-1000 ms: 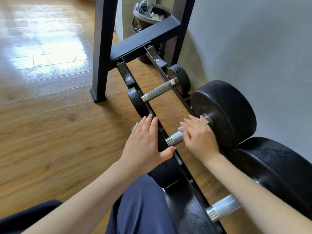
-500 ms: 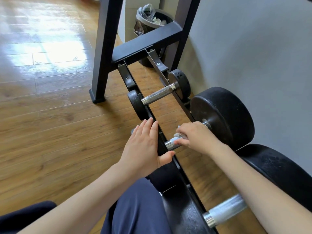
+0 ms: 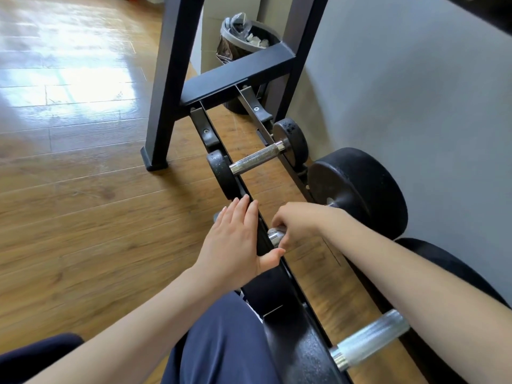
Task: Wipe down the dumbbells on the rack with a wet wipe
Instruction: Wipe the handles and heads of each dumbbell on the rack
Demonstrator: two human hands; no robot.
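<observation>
We see 3 dumbbells on the low rack beside the wall. Our right hand curls round the middle dumbbell's handle; whether a wipe lies under it we cannot tell. Our left hand rests flat, fingers straight, on that dumbbell's near head.

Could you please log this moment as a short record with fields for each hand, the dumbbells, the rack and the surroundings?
left hand: left hand flat, fingers straight, pressing the middle dumbbell's near plate
right hand: right hand curled round the middle dumbbell's handle; wipe not visible
small dumbbell: small dumbbell on the rack rails, untouched
near dumbbell: near dumbbell's handle under the right forearm
rack: black rack on wooden floor
behind: lined bin by the wall
</observation>
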